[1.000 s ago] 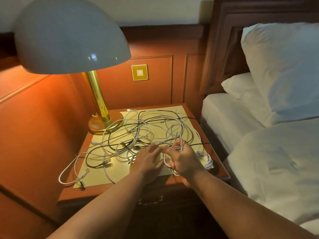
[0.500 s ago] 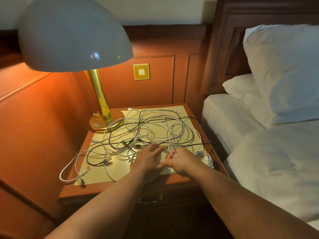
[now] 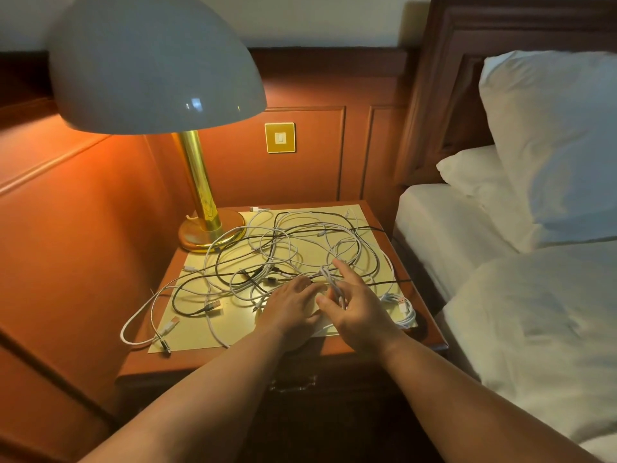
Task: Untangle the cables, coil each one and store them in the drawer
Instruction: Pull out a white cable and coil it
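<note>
A tangle of white and black cables [image 3: 287,248] sprawls over a yellow mat [image 3: 200,332] on the wooden nightstand [image 3: 200,360]. My left hand [image 3: 292,307] lies flat on the near part of the tangle, fingers pointing right. Beside it and touching it, my right hand [image 3: 357,312] pinches a white cable strand [image 3: 329,279] between thumb and fingers, with the index finger stretched out over the tangle. A small bundled white cable [image 3: 402,310] lies at the mat's front right corner. The drawer's metal handle [image 3: 292,384] shows below the nightstand top; the drawer is closed.
A brass lamp [image 3: 208,228] with a large domed shade [image 3: 153,61] stands at the nightstand's back left, cables touching its base. A bed with white pillows [image 3: 551,138] and a duvet [image 3: 534,329] borders the right side. Wood-panelled wall with a switch [image 3: 280,137] behind.
My right hand, raised with white loops a second ago, dropped to the table and has now spread its fingers, index stretched forward. My left hand has stayed flat on the cables.
</note>
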Motion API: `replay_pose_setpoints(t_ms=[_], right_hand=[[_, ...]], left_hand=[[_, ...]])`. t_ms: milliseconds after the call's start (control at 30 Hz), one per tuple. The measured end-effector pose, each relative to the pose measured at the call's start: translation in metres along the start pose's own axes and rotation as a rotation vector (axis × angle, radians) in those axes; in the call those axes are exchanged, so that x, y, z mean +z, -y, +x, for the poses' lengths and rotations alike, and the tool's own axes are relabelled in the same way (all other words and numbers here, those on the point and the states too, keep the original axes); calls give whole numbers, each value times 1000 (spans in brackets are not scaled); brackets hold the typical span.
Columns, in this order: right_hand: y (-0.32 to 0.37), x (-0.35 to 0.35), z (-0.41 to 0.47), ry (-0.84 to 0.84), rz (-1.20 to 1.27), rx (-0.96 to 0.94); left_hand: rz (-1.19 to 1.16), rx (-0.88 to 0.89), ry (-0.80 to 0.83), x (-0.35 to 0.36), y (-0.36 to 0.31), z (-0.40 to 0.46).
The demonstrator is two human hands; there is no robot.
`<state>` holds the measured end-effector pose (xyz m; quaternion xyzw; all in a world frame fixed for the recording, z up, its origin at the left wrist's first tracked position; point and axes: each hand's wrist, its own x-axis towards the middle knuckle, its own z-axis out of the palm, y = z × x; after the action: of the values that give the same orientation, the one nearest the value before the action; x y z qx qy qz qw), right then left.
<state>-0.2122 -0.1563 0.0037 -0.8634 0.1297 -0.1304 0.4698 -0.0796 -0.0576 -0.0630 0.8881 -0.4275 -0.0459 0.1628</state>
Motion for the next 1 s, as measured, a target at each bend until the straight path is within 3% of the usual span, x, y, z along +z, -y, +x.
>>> replay_pose_setpoints(t_ms=[167, 400, 533, 767, 1000], right_hand=[[10, -7, 5, -21, 385, 160], [-1, 7, 31, -208, 650, 411], [-7, 14, 38, -227, 687, 627], [11, 2, 29, 177, 384, 773], [21, -7, 25, 268, -127, 512]], left_hand=[[-12, 5, -8, 2, 3, 1], [-56, 14, -66, 5, 4, 2], [-37, 13, -79, 7, 4, 3], [-47, -10, -65, 9, 8, 7], [-60, 22, -111, 9, 7, 7]])
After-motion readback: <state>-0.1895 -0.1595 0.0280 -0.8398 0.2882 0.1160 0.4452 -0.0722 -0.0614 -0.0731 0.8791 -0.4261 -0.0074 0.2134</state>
